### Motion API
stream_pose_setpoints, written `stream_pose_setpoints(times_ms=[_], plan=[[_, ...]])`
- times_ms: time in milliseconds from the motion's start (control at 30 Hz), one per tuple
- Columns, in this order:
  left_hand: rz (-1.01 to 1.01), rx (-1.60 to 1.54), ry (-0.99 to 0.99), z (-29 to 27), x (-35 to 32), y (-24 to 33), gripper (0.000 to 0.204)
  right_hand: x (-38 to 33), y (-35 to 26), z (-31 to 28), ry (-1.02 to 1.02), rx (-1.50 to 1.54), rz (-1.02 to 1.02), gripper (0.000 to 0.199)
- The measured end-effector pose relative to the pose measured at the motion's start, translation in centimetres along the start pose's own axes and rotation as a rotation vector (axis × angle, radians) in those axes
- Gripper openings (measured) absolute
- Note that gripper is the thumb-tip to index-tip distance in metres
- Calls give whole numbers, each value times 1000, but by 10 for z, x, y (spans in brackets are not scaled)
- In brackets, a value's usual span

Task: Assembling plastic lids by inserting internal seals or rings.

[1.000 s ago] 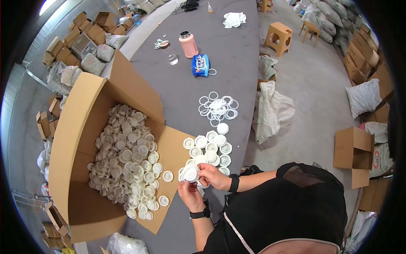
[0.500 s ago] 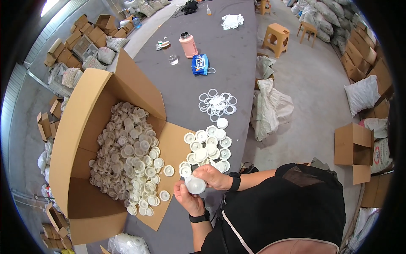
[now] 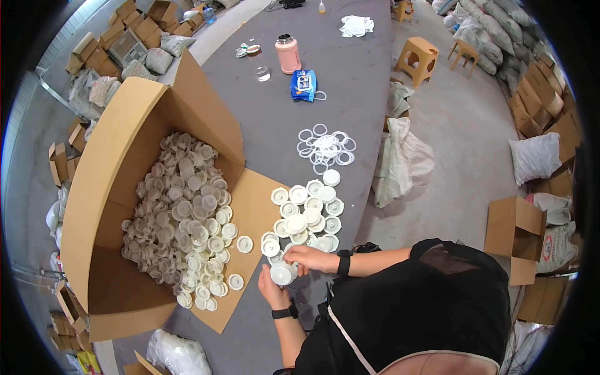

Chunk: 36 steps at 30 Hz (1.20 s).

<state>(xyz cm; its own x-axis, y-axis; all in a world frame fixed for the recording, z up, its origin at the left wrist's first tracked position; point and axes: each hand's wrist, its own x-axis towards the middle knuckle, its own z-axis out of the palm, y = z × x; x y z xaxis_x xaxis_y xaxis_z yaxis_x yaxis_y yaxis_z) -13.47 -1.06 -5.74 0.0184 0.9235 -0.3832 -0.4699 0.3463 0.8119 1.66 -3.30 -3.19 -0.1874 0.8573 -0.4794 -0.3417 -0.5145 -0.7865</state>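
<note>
Below, we see the left hand [image 3: 273,289] cupped under a round white plastic cap [image 3: 282,273] while the right hand [image 3: 308,257] pinches its top. Beside the hands, the open cardboard box [image 3: 100,187] brims with white caps; finished caps [image 3: 306,215] lie beyond it.

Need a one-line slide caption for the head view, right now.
Both hands, left hand and right hand, hold a white cap beside an open box of caps on a grey table.

Both hands, left hand [image 3: 273,292] and right hand [image 3: 308,257], grip one white plastic cap [image 3: 282,274] beside the open cardboard box [image 3: 112,187] of caps.
</note>
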Motion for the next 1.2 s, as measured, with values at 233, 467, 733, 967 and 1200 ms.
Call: stream_pose_setpoints(times_ms=[233, 467, 733, 967, 1200], plan=[[56, 636, 66, -53, 73, -48, 17, 11, 5, -37, 59, 52, 95, 27], [694, 1599, 170, -31, 131, -24, 20, 4, -18, -77, 97, 132, 89, 27], [144, 412, -31, 71, 128, -29, 10, 35, -30, -127, 234, 254, 3, 37], [-136, 671, -496, 201, 148, -97, 22, 48, -29, -194, 524, 522, -181, 22], [518, 1832, -495, 239, 214, -159, 25, 16, -24, -235, 645, 676, -149, 19]])
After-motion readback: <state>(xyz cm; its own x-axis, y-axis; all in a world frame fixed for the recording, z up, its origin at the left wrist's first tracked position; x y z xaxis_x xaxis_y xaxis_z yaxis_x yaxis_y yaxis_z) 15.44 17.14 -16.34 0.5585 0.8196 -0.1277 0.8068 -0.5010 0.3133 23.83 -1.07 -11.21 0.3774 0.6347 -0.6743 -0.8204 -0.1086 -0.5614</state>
